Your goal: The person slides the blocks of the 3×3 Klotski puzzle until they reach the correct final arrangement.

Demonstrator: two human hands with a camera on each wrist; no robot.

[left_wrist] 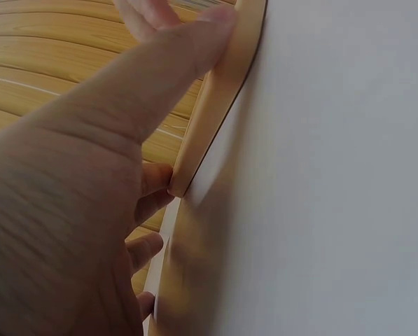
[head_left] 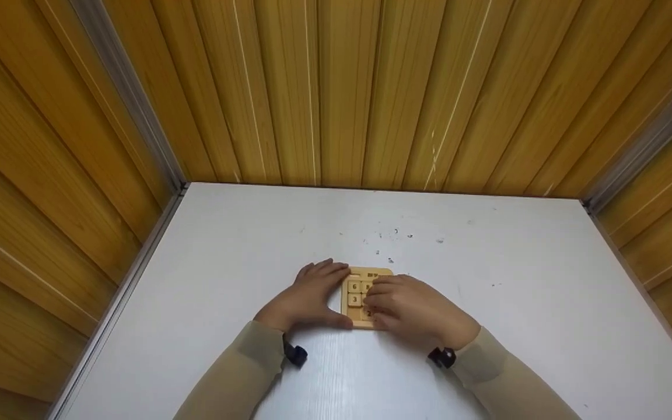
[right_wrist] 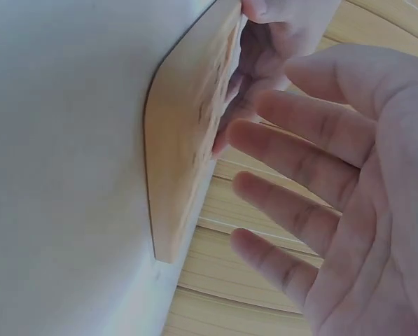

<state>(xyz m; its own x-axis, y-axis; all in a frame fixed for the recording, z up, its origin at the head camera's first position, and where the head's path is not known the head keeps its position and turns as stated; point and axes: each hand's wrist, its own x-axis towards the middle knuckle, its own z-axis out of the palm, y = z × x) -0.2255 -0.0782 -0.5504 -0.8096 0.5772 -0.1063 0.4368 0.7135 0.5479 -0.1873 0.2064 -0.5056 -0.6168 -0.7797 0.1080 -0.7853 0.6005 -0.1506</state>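
Note:
A small wooden number sliding puzzle (head_left: pixel 345 303) lies flat on the white table, its square tiles set in a rounded frame. Tiles marked 6 (head_left: pixel 354 286) and 3 (head_left: pixel 354 300) show on its left side, with a bare slot below them. My left hand (head_left: pixel 311 294) holds the frame by its left side, thumb at the near edge and index finger at the far corner. Over the right part hovers my right hand (head_left: pixel 415 306), covering several tiles. In the right wrist view its fingers (right_wrist: pixel 293 157) are spread and lightly bent, apart from the puzzle's edge (right_wrist: pixel 170 140).
The white table (head_left: pixel 242 233) has dark scuff marks (head_left: pixel 394 233) beyond the puzzle. Wood-patterned panels (head_left: pixel 347 93) wall it in at the back and both sides. Dark wrist devices (head_left: pixel 296 354) sit at both sleeve cuffs.

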